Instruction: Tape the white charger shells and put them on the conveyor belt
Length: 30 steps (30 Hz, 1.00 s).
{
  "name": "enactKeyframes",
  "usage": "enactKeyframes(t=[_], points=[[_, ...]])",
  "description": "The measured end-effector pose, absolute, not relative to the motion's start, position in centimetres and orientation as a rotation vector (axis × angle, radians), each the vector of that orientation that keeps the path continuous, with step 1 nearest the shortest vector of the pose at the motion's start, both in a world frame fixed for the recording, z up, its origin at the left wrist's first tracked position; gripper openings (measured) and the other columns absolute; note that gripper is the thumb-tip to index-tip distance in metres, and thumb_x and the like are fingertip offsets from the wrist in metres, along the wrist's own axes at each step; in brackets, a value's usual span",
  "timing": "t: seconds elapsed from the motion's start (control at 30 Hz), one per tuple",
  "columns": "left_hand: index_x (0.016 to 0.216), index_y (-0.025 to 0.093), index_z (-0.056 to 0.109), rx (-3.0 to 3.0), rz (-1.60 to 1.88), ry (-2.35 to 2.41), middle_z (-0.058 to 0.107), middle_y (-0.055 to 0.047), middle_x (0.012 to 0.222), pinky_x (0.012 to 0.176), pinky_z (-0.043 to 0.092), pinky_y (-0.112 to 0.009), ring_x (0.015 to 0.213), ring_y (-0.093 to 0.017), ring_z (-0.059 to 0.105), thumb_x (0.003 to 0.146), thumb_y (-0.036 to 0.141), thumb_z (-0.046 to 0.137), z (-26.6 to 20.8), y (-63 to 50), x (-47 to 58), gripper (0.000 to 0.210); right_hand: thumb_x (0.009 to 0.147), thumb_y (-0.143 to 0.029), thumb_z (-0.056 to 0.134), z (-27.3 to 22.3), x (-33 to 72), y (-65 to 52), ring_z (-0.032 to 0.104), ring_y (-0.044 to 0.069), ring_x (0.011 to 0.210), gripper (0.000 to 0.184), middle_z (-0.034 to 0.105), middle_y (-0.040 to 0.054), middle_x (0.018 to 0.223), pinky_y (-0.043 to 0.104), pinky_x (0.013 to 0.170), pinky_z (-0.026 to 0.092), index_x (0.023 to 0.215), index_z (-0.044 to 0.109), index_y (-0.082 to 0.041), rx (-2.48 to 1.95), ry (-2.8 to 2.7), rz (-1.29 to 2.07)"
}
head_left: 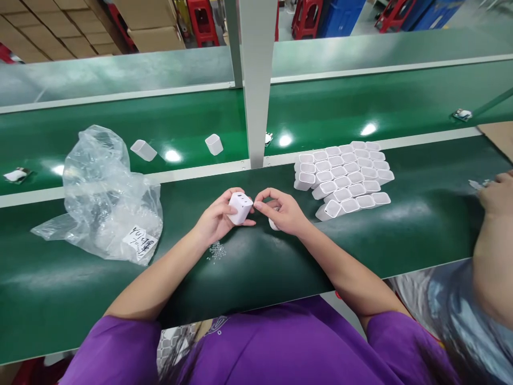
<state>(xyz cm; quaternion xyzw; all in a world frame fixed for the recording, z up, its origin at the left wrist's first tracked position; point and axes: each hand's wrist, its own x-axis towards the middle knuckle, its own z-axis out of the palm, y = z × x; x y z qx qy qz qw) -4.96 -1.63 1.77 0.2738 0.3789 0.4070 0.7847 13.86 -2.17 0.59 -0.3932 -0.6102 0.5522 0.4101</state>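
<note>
My left hand (pixel 218 216) grips a white charger housing (pixel 240 208), its face with small port slots turned up and toward the right. Close to the housing's right edge, my right hand (pixel 282 211) is closed in a pinch. Whatever sits between those fingertips is too small to make out. Under the right palm a white part (pixel 274 224) partly shows; I cannot tell whether it is held or lies on the table. A scatter of tiny clear pieces (pixel 217 251) lies on the green table just below my left hand.
Rows of open white housings (pixel 348 176) stand at the right. A clear plastic bag (pixel 108 203) with a handwritten label lies left. Two housings, one here (pixel 214 144), sit on the green belt (pixel 184 117) behind. A grey post (pixel 256 80) rises ahead. A co-worker's hand (pixel 497 192) is far right.
</note>
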Motion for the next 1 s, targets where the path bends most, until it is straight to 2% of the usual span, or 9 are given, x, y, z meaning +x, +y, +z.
enactKeyframes(t=[0.07, 0.13, 0.23, 0.3, 0.43, 0.7, 0.83, 1.0], points=[[0.084, 0.017, 0.061, 0.631, 0.902, 0.822, 0.066, -0.002, 0.075, 0.049, 0.058, -0.030, 0.063, -0.019, 0.067, 0.060, 0.028, 0.074, 1.4, -1.9, -4.8, 0.029, 0.089, -0.052, 0.063, 0.3, 13.7, -2.3, 0.036, 0.005, 0.043, 0.034, 0.050, -0.0062, 0.063, 0.021, 0.044, 0.025, 0.086, 0.055, -0.019, -1.023, -1.541, 1.328], [0.081, 0.016, 0.063, 0.707, 0.934, 0.878, 0.060, 0.001, 0.065, 0.041, 0.049, -0.024, 0.051, -0.015, 0.061, 0.071, 0.040, 0.071, 1.1, -2.2, -4.7, 0.028, 0.091, -0.047, 0.061, 0.0, 13.6, -2.4, 0.038, 0.005, 0.044, 0.029, 0.053, -0.0052, 0.067, 0.021, 0.045, 0.029, 0.086, 0.057, -0.019, -1.072, -1.575, 1.194], [0.089, 0.014, 0.072, 0.804, 0.926, 0.985, 0.059, 0.001, 0.065, 0.042, 0.043, -0.021, 0.048, -0.011, 0.057, 0.080, 0.043, 0.068, 0.8, -2.7, -4.6, 0.030, 0.096, -0.038, 0.057, -0.3, 13.5, -2.6, 0.047, 0.007, 0.054, 0.021, 0.061, -0.0004, 0.081, 0.022, 0.053, 0.038, 0.086, 0.059, -0.019, -1.096, -1.716, 0.861], [0.091, 0.014, 0.076, 0.835, 0.902, 1.019, 0.063, -0.001, 0.069, 0.045, 0.042, -0.022, 0.051, -0.011, 0.057, 0.081, 0.042, 0.068, 0.8, -2.9, -4.6, 0.030, 0.098, -0.032, 0.053, -0.5, 13.4, -2.8, 0.054, 0.010, 0.063, 0.018, 0.064, 0.0018, 0.084, 0.022, 0.058, 0.042, 0.086, 0.059, -0.020, -1.093, -1.816, 0.625], [0.085, 0.014, 0.079, 0.845, 0.880, 1.050, 0.066, -0.004, 0.065, 0.049, 0.042, -0.024, 0.053, -0.012, 0.055, 0.081, 0.039, 0.067, 0.8, -3.0, -4.7, 0.028, 0.101, -0.029, 0.049, -1.1, 13.2, -3.0, 0.063, 0.013, 0.076, 0.019, 0.067, 0.0032, 0.083, 0.022, 0.059, 0.046, 0.089, 0.061, -0.020, -1.104, -1.930, 0.328], [0.089, 0.012, 0.079, 0.644, 0.838, 0.932, 0.065, -0.004, 0.074, 0.047, 0.045, -0.024, 0.052, -0.011, 0.055, 0.073, 0.034, 0.070, 1.0, -2.7, -4.7, 0.029, 0.101, -0.026, 0.055, -1.5, 13.6, -2.6, 0.068, 0.012, 0.077, 0.014, 0.073, 0.0047, 0.090, 0.021, 0.062, 0.051, 0.098, 0.067, -0.020, -1.015, -1.957, -0.047], [0.090, 0.011, 0.076, 0.508, 0.779, 0.871, 0.063, -0.003, 0.069, 0.046, 0.048, -0.025, 0.050, -0.011, 0.054, 0.074, 0.037, 0.070, 1.4, -2.5, -4.4, 0.031, 0.097, -0.022, 0.059, -1.2, 13.9, -2.6, 0.067, 0.012, 0.071, 0.013, 0.073, 0.0038, 0.086, 0.022, 0.062, 0.052, 0.091, 0.070, -0.020, -0.950, -1.934, -0.038], [0.089, 0.013, 0.072, 0.407, 0.831, 0.984, 0.060, -0.003, 0.064, 0.054, 0.053, -0.026, 0.057, -0.013, 0.058, 0.087, 0.065, 0.051, 1.5, -2.5, -3.9, 0.056, 0.095, -0.029, 0.061, -0.4, 13.4, -2.9, 0.064, 0.013, 0.069, 0.018, 0.071, 0.0024, 0.080, 0.025, 0.062, 0.052, 0.081, 0.068, -0.021, -1.079, -1.734, 0.367]])
